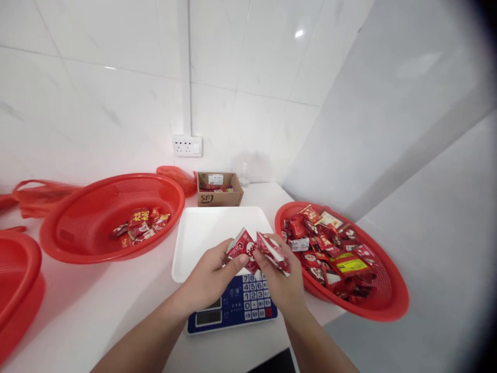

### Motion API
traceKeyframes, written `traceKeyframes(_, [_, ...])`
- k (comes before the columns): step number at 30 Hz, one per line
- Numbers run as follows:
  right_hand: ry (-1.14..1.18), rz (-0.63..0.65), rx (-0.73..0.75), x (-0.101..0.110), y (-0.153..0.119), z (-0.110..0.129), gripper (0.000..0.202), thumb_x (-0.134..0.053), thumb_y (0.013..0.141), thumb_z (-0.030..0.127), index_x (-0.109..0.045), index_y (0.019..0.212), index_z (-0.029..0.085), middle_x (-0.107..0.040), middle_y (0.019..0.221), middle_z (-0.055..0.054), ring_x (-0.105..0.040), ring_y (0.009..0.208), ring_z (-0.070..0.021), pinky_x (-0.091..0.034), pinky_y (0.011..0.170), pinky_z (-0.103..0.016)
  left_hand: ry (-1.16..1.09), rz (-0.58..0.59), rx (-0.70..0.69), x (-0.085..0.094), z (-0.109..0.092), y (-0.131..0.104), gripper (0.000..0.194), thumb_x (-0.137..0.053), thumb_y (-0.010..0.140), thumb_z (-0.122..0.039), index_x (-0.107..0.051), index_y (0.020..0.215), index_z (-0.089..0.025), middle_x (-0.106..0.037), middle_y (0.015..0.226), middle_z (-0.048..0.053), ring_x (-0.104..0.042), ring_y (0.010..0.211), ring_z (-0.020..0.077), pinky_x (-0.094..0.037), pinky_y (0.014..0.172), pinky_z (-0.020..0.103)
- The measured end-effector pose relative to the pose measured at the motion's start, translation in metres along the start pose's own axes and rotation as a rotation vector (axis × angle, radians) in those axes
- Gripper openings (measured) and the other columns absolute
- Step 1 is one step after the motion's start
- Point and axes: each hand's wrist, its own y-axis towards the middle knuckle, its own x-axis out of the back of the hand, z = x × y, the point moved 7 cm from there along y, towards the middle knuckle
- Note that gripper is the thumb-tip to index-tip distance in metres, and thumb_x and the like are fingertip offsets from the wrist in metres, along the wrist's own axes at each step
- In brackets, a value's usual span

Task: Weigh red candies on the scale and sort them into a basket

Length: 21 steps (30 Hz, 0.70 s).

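Note:
Above the front of a digital scale, my left hand (212, 272) is closed on a red snack packet (244, 247) with white lettering. Close beside it, my right hand (285, 282) grips another red and white packet (272, 251), its fingers wrapped round the back. The two packets are almost touching. Behind and below them lies the white scale tray (205, 228). The blue keypad panel (233, 316) of the scale shows beneath my wrists, partly covered by my hands.
On the right stands a red basket (399, 295) heaped with snack packets. A red basket (77, 223) at left holds several packets, with another red basket (19, 280) nearer. A cardboard box (221, 199), red plastic bags (46, 197) and a clear bottle (244, 173) stand along the wall.

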Motion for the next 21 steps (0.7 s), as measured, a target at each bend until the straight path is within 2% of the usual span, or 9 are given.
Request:
traceKeyframes(4, [0.184, -0.084, -0.163, 0.010, -0.001, -0.026, 0.025, -0.075, 0.078, 0.042, -0.072, 0.093, 0.022, -0.075, 0.084, -0.005, -0.068, 0.076, -0.0215, -0.057, 0.071, -0.035, -0.101, -0.078, -0.011, 0.012, -0.008, -0.004, 0.023, -0.058, 0.093, -0.041, -0.062, 0.090, -0.018, -0.063, 0.080, -0.001, -0.058, 0.077, 0.0147, -0.049, 0.074, 0.026])
traceKeyframes(7, [0.275, -0.060, -0.198, 0.014, 0.001, -0.039, 0.030, -0.072, 0.080, 0.049, -0.072, 0.090, 0.020, -0.073, 0.078, -0.005, -0.065, 0.064, -0.0185, -0.055, 0.063, -0.034, -0.143, -0.112, -0.018, 0.019, -0.013, -0.006, 0.024, -0.061, 0.092, -0.042, -0.065, 0.090, -0.018, -0.065, 0.080, 0.000, -0.058, 0.077, 0.0140, -0.049, 0.073, 0.024])
traceKeyframes(12, [0.315, -0.042, -0.269, 0.010, 0.000, -0.038, 0.037, -0.067, 0.083, 0.055, -0.071, 0.098, 0.021, -0.067, 0.064, -0.001, -0.059, 0.054, -0.0146, -0.049, 0.049, -0.027, -0.183, -0.133, -0.046, 0.027, -0.011, -0.008, 0.022, -0.061, 0.092, -0.041, -0.067, 0.090, -0.020, -0.069, 0.086, 0.000, -0.060, 0.076, 0.0132, -0.050, 0.072, 0.023])
traceKeyframes(14, [0.315, 0.004, -0.302, 0.002, -0.002, -0.033, 0.042, -0.067, 0.083, 0.055, -0.069, 0.110, 0.022, -0.068, 0.068, -0.001, -0.060, 0.053, -0.0137, -0.049, 0.045, -0.024, -0.192, -0.134, -0.049, 0.028, -0.009, -0.009, 0.022, -0.061, 0.092, -0.041, -0.067, 0.091, -0.020, -0.069, 0.086, 0.000, -0.060, 0.076, 0.0133, -0.050, 0.073, 0.024])
traceKeyframes(17, [0.298, 0.041, -0.324, -0.004, -0.006, -0.027, 0.049, -0.065, 0.087, 0.050, -0.059, 0.131, 0.029, -0.068, 0.072, 0.001, -0.061, 0.051, -0.0120, -0.051, 0.044, -0.023, -0.195, -0.127, -0.059, 0.028, -0.010, -0.011, 0.024, -0.062, 0.092, -0.041, -0.069, 0.093, -0.019, -0.070, 0.083, 0.002, -0.060, 0.077, 0.0140, -0.050, 0.073, 0.024])
traceKeyframes(19, [0.278, 0.046, -0.282, -0.003, -0.007, -0.022, 0.044, -0.061, 0.091, 0.047, -0.058, 0.132, 0.033, -0.070, 0.086, -0.001, -0.061, 0.050, -0.0101, -0.052, 0.042, -0.022, -0.190, -0.129, -0.068, 0.028, -0.013, -0.012, 0.025, -0.063, 0.091, -0.042, -0.070, 0.093, -0.018, -0.070, 0.081, 0.003, -0.060, 0.076, 0.0144, -0.050, 0.072, 0.025])
traceKeyframes(21, [0.245, 0.086, -0.207, -0.003, -0.006, -0.014, 0.032, -0.057, 0.094, 0.044, -0.065, 0.123, 0.035, -0.068, 0.109, -0.004, -0.062, 0.054, -0.0085, -0.052, 0.041, -0.021, -0.183, -0.135, -0.071, 0.028, -0.015, -0.013, 0.026, -0.064, 0.090, -0.043, -0.070, 0.093, -0.017, -0.070, 0.080, 0.003, -0.060, 0.075, 0.0145, -0.051, 0.071, 0.025])
